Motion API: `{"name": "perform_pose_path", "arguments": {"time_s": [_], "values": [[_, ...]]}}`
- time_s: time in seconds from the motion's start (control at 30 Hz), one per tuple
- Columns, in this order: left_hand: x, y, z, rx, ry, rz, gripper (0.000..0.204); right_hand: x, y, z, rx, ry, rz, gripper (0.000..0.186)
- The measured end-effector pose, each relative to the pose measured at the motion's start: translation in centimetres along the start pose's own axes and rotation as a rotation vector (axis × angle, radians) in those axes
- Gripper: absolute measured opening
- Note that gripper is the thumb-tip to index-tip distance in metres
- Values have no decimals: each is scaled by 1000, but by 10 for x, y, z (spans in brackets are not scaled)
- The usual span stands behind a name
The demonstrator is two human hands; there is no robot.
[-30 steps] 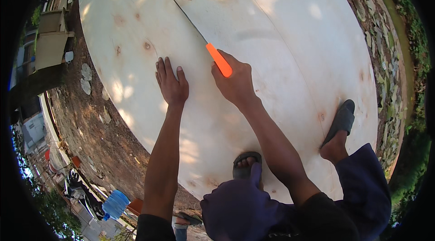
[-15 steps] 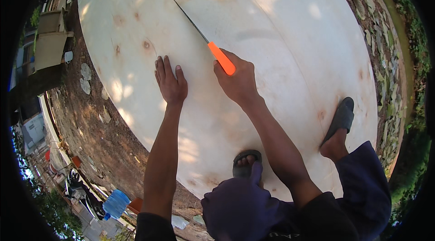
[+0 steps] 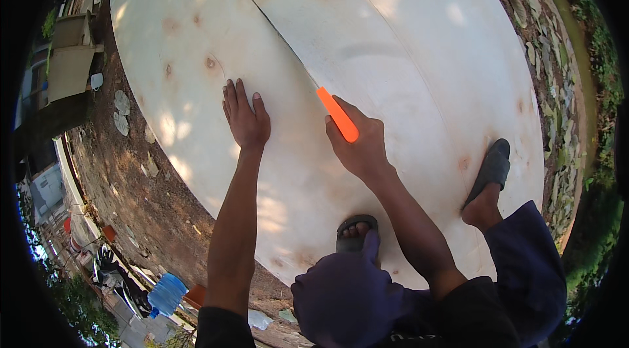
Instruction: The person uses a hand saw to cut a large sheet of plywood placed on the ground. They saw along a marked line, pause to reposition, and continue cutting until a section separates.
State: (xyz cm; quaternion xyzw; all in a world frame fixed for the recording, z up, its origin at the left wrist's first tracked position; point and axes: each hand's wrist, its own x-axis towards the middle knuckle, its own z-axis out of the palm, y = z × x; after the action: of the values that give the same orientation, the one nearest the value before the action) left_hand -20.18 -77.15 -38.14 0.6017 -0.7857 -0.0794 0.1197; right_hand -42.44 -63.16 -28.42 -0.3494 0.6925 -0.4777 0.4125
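A large pale wooden sheet [image 3: 419, 86], with knots and dappled sunlight, lies below me. My left hand [image 3: 247, 115] rests on it, fingers outstretched and palm down, to the left of a thin dark line running toward the top. My right hand [image 3: 357, 145] grips a tool with a bright orange handle [image 3: 337, 114], its end at that dark line. I cannot clearly separate blade from cut there. Both my feet are on the sheet in dark sandals, one [image 3: 357, 233] low in the middle, the other [image 3: 490, 171] at the right.
Dirt with dry leaves [image 3: 121, 112] borders the sheet. At the lower left are a blue plastic water jug [image 3: 164, 294] and various dark and reddish objects. Grey-green structures [image 3: 71, 66] stand at the upper left. A greenish channel [image 3: 583, 106] and plants run along the right.
My right hand and the orange handle have moved down and right, toward my body, along the line of the dark streak. My left hand stays nearly in place.
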Motion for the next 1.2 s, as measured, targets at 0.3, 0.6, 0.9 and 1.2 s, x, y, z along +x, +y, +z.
{"name": "perform_pose_path", "arguments": {"time_s": [0.3, 0.6, 0.9, 1.2], "values": [[4, 14, 7, 6, 33, 33, 57, 38, -1, 12, -20, -8, -15, 38], [-8, 1, 1, 38, 35, 9, 57, -69, 24, -28, -65, 89, -237, 37], [4, 1, 1, -3, 32, 27, 58, -26, 12, -16, 7, 36, -35, 38], [-3, 9, 5, 10, 12, -8, 58, 34, 5, 14, -43, -23, -51, 38]]}}
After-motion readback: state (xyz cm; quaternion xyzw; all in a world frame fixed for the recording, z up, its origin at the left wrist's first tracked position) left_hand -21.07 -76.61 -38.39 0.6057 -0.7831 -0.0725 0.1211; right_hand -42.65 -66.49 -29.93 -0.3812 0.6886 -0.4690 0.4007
